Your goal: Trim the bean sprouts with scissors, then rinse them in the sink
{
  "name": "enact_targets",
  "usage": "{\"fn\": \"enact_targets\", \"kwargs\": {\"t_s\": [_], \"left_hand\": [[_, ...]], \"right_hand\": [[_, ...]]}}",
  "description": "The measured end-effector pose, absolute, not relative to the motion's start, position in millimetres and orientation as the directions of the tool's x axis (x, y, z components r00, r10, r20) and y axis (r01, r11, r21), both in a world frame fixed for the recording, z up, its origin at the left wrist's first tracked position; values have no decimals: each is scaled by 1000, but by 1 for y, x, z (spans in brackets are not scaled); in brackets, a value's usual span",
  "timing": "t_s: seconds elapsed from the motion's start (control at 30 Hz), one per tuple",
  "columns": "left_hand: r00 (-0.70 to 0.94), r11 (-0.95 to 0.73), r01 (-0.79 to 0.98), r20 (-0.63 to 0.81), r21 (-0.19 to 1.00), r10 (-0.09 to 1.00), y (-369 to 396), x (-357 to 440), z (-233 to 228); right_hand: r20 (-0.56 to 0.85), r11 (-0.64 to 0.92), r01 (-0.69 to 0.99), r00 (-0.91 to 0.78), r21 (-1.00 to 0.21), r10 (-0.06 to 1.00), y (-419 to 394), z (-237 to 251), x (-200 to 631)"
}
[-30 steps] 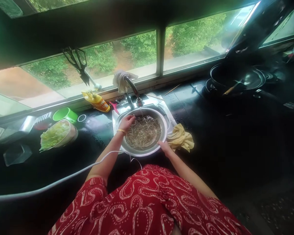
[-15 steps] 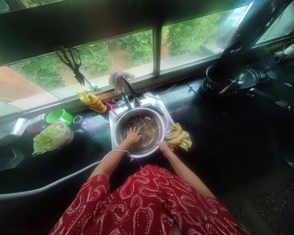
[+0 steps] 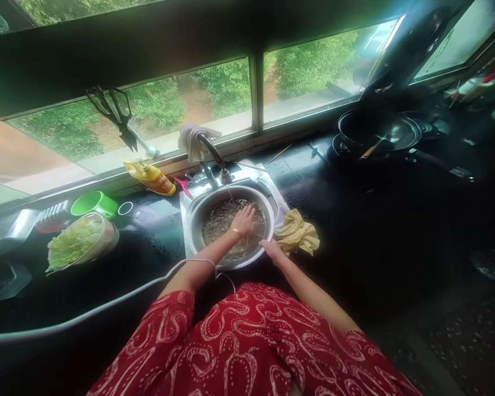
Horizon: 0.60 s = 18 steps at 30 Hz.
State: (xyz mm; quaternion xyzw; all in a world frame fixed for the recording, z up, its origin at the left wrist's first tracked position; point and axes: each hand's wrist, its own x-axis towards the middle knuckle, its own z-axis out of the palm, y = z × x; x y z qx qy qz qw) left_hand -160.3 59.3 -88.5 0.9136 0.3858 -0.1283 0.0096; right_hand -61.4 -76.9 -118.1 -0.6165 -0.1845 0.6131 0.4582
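stir thin strands (image 3: 218,224) gently with left hand (image 3: 243,220), with fingers outstretched and slightly parted, in the metal bowl (image 3: 196,225) at the sink (image 3: 279,190), beneath the tap (image 3: 216,154); steady by the rim (image 3: 247,261), gripped in right hand (image 3: 274,252).

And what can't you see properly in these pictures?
In the head view:
Right hand: some fingers are hidden by the rim of the bowl.
Bowl's bottom: covered by thin strands and the left hand.
Strands: too fine to tell what they are.
Clear box: cut off by the left edge.
Words on the yellow bottle: too small and blurred.
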Motion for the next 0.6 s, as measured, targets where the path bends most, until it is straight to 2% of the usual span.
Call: {"fn": "enact_targets", "kwargs": {"t_s": [0.1, 0.2, 0.27, 0.37, 0.5, 0.6], "left_hand": [[574, -612, 788, -274, -72, 771, 68, -136, -105], [638, -703, 709, -381, -47, 669, 73, -142, -113], [660, -746, 658, -400, -102, 636, 73, -153, -110], [598, -693, 696, -385, -186, 703, 67, -164, -97], [656, -729, 674, -354, -124, 667, 47, -174, -66], [664, -728, 672, -324, -137, 674, 32, -199, -42]], "right_hand": [[-581, -506, -333, 182, -795, 793, -76, -116, -62], [-581, -503, -342, 181, -794, 794, -74, -115, -62], [-587, -507, -350, 179, -788, 789, -74, -115, -62], [-596, -513, -360, 172, -779, 785, -74, -116, -60], [-595, -510, -365, 172, -779, 785, -75, -114, -58], [-593, -507, -372, 164, -777, 789, -75, -112, -58]]}}
